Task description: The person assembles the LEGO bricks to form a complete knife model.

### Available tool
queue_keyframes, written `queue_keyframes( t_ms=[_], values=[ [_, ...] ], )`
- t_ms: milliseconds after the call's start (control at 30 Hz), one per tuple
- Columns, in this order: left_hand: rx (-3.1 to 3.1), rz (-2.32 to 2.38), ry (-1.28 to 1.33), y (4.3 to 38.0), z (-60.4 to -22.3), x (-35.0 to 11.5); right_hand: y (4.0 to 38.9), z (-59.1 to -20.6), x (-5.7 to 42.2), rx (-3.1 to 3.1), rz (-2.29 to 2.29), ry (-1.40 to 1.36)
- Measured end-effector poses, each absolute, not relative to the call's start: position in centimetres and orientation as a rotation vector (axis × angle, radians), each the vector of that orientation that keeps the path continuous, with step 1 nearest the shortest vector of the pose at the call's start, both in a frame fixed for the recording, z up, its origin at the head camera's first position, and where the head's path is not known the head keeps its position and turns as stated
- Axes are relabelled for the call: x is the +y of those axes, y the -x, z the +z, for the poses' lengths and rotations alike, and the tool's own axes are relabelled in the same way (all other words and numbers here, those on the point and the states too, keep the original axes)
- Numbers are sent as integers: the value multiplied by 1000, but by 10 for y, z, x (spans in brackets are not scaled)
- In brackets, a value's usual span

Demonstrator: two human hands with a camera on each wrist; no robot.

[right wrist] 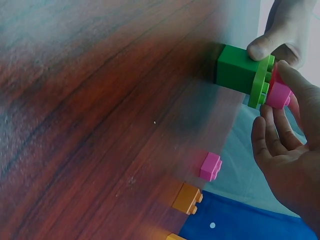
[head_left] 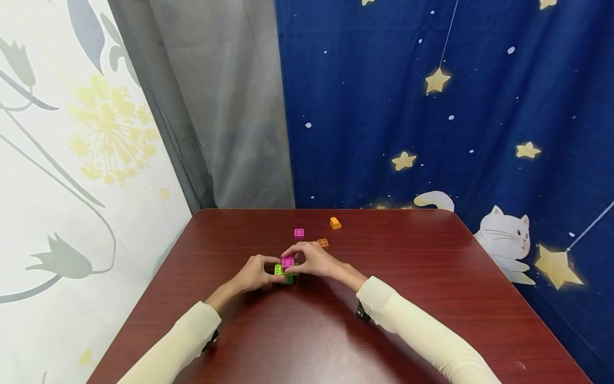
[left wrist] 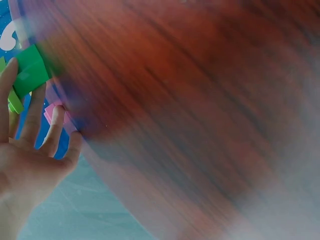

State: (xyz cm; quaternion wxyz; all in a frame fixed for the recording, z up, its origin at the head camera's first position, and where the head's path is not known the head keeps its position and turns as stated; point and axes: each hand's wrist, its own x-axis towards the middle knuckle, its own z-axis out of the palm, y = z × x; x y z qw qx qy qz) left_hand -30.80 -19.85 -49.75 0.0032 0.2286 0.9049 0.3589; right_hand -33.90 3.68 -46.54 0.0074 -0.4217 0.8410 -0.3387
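Note:
A dark green toy building brick stands on the table with a flatter light green brick on top of it. My left hand grips this stack from the left, its thumb at the near side and fingers behind. Between thumb and fingers of my right hand is a pink brick, pinched right at the studs of the light green brick. In the left wrist view, the dark green brick shows at my left fingers, with part of the light green brick beside it.
Beyond the hands, a second pink brick, a brown-orange brick and a sloped orange brick lie on the dark red wooden table. A blue curtain and a grey one hang behind the far edge.

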Motion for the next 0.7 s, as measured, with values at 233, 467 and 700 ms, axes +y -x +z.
queue_keyframes(
  t_ms=[233, 467, 700],
  values=[
    [2832, 1113, -713, 310, -498, -198, 339, -469, 35, 2618, -1076, 1322],
    [2852, 1089, -728, 310, -498, -197, 339, -473, 32, 2622, -1079, 1366],
    [2824, 1110, -728, 311, -499, -198, 340, -477, 32, 2630, -1134, 1333]
  ],
)
